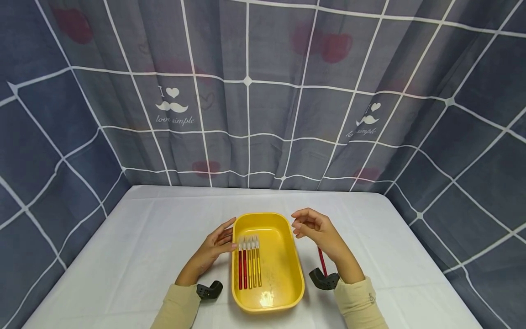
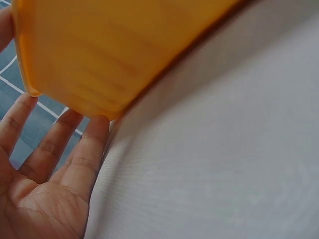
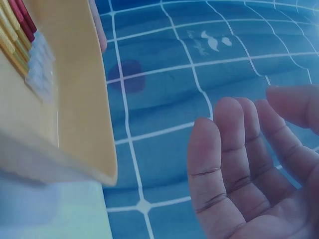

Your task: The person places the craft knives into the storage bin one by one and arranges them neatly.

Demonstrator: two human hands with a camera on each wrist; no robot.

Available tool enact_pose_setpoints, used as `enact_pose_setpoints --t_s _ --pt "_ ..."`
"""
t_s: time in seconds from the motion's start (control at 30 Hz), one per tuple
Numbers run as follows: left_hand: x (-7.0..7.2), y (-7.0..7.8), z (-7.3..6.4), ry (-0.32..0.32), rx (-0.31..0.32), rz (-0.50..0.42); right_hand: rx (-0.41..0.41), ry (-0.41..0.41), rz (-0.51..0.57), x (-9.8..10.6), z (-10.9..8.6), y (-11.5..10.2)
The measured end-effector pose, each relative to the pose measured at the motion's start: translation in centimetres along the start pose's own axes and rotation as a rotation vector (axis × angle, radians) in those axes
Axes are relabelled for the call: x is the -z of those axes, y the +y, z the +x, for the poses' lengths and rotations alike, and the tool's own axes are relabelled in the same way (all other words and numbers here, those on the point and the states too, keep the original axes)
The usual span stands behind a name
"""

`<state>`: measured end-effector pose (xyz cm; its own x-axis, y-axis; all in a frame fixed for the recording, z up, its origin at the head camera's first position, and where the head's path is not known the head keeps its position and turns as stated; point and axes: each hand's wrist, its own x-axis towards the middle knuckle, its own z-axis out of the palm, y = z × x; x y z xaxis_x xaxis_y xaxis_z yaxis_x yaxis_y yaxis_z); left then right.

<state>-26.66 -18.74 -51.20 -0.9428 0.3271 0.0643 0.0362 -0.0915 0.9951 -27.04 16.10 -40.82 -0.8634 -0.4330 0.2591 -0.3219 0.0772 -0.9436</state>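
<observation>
A yellow tray (image 1: 283, 274) sits on the table in front of me. Inside it, along its left side, several slim brush-like sticks (image 1: 249, 265) lie side by side, some red and some gold, with pale, clear-looking tips facing away from me. My left hand (image 1: 211, 249) touches the tray's left side, thumb at the rim and fairly straight fingertips against the outer wall. Just right of the tray, my right hand (image 1: 314, 228) hovers with loosely bent fingers and holds nothing. A red stick (image 1: 322, 260) shows below it, partly hidden by the hand and wrist mount.
Black wrist mounts sit at my left wrist (image 1: 210, 290) and right wrist (image 1: 323, 278). A white cloth (image 1: 156, 256) covers the table. Grey-blue curtains (image 1: 267, 109) with white lines stand behind the table and along both sides.
</observation>
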Motion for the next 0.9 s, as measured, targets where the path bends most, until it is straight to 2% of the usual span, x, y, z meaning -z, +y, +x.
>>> enact_pose_setpoints --t_s 0.43,0.9 --pt "-0.2 0.3 -0.1 0.007 0.004 0.013 -0.005 0.025 -0.052 2.2 -0.8 0.3" --pt "-0.2 0.4 -0.2 0.008 0.005 0.017 -0.138 0.091 -0.028 5.0 -1.0 3.7"
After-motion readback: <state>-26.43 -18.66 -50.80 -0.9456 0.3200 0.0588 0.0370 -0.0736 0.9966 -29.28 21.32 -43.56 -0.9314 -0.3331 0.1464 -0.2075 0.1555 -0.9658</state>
